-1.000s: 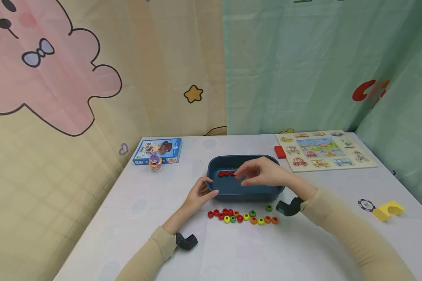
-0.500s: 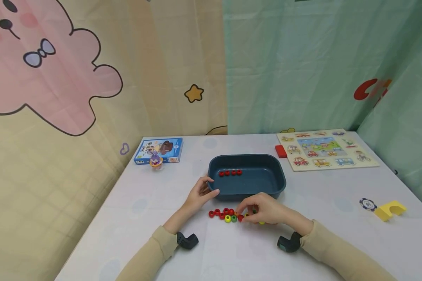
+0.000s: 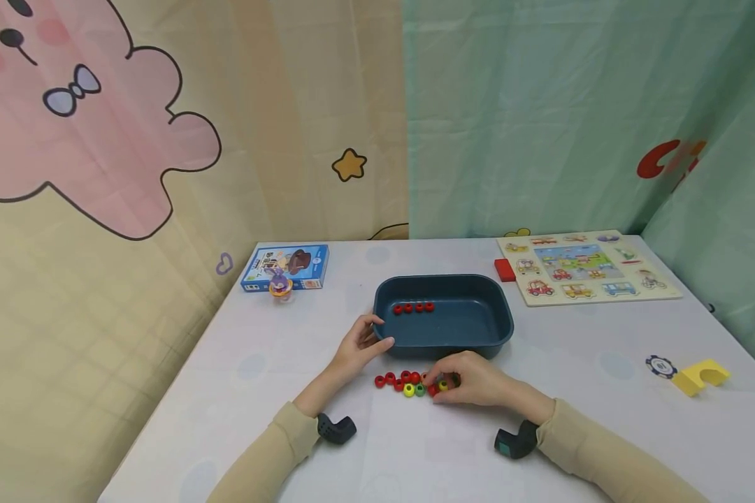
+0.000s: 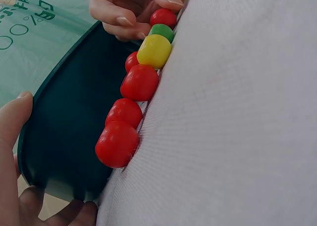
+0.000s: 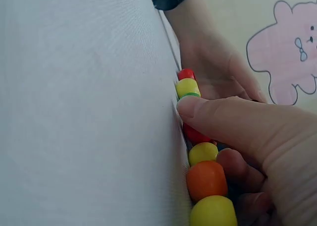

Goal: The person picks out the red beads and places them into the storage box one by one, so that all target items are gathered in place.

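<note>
My left hand grips the left end of a dark blue plastic tray, thumb at the rim and fingers around the outside. Inside the tray, several red beads form a short row at the back left. In front of it, red, yellow, green and orange beads lie in a loose double line on the table. My right hand reaches into that line, thumb and forefinger pinching a red bead. A yellow bead and an orange bead lie beside its curled fingers. The palm hides the beads at the right end.
A blue picture box with a purple rabbit figure stands back left. At back right lie a red block and a wooden picture puzzle. A poker chip and a yellow arch block lie right.
My right hand has come down from over the tray to the beads in front and now pinches a red one. Another red bead shows in the tray's row. The left hand stays on the tray.
</note>
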`<state>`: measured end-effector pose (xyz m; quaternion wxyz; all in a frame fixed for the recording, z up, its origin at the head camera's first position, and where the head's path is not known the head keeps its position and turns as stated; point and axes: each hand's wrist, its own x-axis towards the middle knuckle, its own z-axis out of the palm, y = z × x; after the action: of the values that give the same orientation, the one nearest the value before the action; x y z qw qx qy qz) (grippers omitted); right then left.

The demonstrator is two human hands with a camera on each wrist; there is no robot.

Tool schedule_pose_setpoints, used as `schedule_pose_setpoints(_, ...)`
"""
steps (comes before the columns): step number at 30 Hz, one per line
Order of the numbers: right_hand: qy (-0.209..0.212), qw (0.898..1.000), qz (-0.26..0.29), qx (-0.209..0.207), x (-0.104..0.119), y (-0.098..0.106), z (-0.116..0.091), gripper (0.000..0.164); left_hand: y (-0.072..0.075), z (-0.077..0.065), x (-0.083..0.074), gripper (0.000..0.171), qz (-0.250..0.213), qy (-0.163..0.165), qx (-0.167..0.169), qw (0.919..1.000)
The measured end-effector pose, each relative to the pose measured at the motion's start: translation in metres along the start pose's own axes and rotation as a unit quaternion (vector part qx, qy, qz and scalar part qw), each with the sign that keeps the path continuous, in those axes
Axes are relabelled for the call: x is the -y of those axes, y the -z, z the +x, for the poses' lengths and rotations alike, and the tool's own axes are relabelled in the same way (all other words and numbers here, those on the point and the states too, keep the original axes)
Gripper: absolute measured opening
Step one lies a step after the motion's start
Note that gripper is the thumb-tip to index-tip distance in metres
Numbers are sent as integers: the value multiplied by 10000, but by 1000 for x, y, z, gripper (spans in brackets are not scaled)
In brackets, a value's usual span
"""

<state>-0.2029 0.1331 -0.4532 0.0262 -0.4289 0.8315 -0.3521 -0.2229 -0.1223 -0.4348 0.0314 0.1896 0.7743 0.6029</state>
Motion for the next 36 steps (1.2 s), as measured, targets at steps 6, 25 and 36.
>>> schedule_pose_setpoints(6,-37,10000,-51,-3,1,0,0,25,1,2,4,49,-24,22,13,10000)
schedule_pose_setpoints(25,-10,9985,529,108,22,21,9,27,0,9,32,49,-72,-7,-137,9999)
schedule_pose_setpoints(36,240,9966,730,-303,35,90,52,28,1,2,3,47,-160,97,52,9998)
